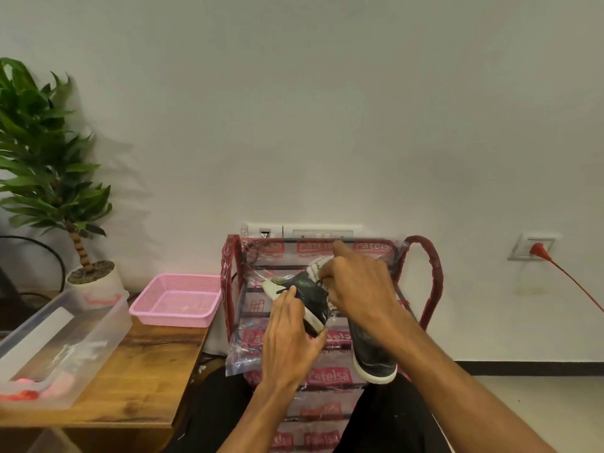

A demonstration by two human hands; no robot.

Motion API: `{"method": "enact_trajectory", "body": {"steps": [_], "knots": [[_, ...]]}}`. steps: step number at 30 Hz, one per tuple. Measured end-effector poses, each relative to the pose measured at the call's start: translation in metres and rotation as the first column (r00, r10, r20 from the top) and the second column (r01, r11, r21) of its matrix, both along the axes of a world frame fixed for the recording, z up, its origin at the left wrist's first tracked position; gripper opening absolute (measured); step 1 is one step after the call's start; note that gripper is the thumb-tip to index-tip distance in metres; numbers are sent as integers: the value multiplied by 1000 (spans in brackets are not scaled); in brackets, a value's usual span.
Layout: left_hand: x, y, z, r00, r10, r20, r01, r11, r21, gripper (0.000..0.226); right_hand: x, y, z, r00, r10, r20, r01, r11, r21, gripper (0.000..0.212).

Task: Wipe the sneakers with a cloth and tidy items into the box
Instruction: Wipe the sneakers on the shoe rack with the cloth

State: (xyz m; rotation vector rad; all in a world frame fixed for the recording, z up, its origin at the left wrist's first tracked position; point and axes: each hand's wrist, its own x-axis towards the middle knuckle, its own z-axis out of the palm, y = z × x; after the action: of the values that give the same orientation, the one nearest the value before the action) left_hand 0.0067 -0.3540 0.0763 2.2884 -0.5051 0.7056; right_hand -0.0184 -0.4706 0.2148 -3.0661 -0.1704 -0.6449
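Observation:
A black sneaker with a white sole (307, 294) lies on the top shelf of a red shoe rack (431, 266) wrapped in clear printed plastic. My left hand (287, 335) grips this sneaker around its sole and side. My right hand (356, 282) is over the sneaker's laces, fingers curled and index finger pointing away; whether it pinches a lace I cannot tell. A second black sneaker (372, 351) stands on the rack under my right wrist, toe toward me. A clear plastic box (65, 338) sits on the wooden table at left. No cloth is visible.
A pink mesh basket (178, 299) rests at the table's (140, 380) far edge beside the rack. A potted plant (49, 178) stands at the far left. A red plug and cord (542, 251) hang from a wall socket at right. My dark-trousered knees sit below the rack.

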Motion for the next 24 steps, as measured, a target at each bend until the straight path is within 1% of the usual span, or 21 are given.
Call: {"method": "enact_trajectory", "body": {"steps": [1,5,9,11,15,19,24], "knots": [[1,0,0,1000,-12,-13,12,1000,-1,79,2,4,-6,1000,11,-9,-11,1000,8,12],[2,-3,-1,999,-49,-13,48,998,-31,64,11,22,-27,995,33,-98,-37,998,-40,11],[5,0,-2,999,-39,-37,37,998,-47,56,21,30,-27,999,3,-48,-3,1000,7,11],[4,2,-1,998,-35,-51,32,998,-46,57,21,32,-25,998,-9,-64,10,1000,24,11],[0,2,-3,998,-22,-67,23,1000,4,60,18,29,-25,992,-39,-117,44,998,42,14],[2,-1,-4,997,-17,-77,19,1000,18,57,24,27,-27,995,-44,-91,48,998,50,10],[-1,1,-5,997,-36,-65,39,998,49,61,36,27,-28,999,-6,-54,5,1000,-27,12]]}}
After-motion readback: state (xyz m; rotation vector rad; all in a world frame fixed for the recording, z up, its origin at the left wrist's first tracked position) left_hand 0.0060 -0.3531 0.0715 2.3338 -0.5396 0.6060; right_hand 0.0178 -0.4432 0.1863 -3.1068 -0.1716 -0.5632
